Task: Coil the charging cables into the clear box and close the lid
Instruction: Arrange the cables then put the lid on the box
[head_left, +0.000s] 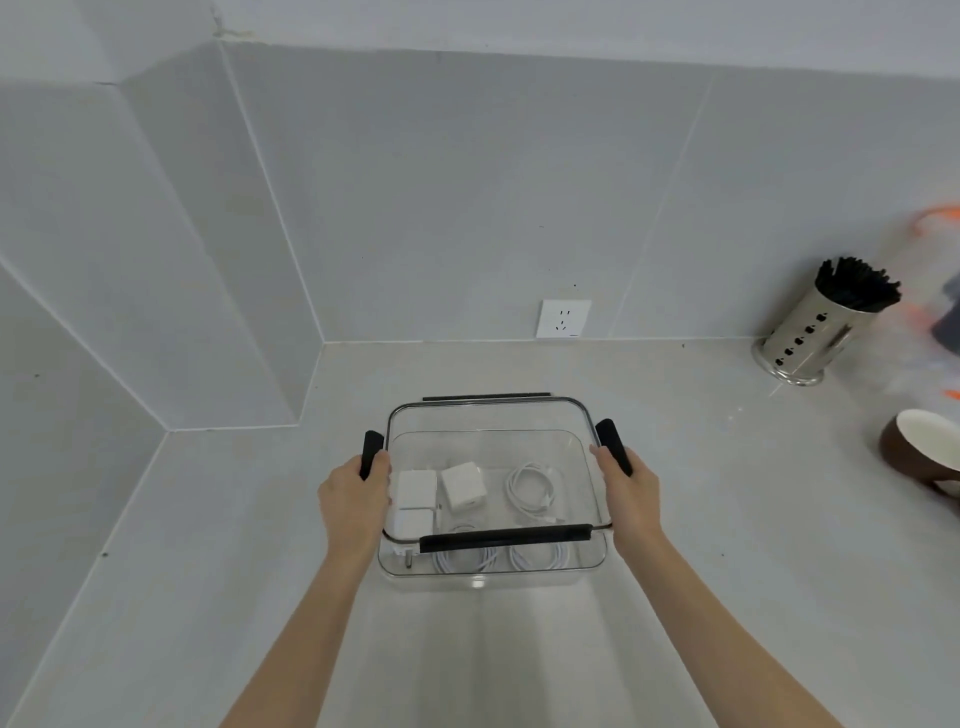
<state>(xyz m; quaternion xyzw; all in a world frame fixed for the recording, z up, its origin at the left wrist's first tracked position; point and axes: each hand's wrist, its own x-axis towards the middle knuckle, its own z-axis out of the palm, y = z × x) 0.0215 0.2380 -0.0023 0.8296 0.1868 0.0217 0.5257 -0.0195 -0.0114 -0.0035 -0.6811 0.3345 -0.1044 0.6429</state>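
1. Two hands on the clear box (491, 571) at lower centre of the head view, with the lid (488, 415) sitting on top, a black clip on each of its four edges.
2. Left hand (353, 499) has its fingers curled around the left clip (371, 453); right hand (631, 486) is wrapped the same way around the right clip (613, 446). Both side clips stick up at an angle, and the front clip (505, 537) lies flat along the near edge.
3. Inside the box: three white chargers (415, 488) on the left side, one coiled white cable (531, 491) to the right, and two more coils (465, 558) near the front wall.
4. Box sits on a pale counter (208, 545), corner of grey tile wall behind it.
5. Wall socket (563, 318) just above centre, metal chopstick holder (815, 332) at right, brown bowl (922, 452) at the right edge.
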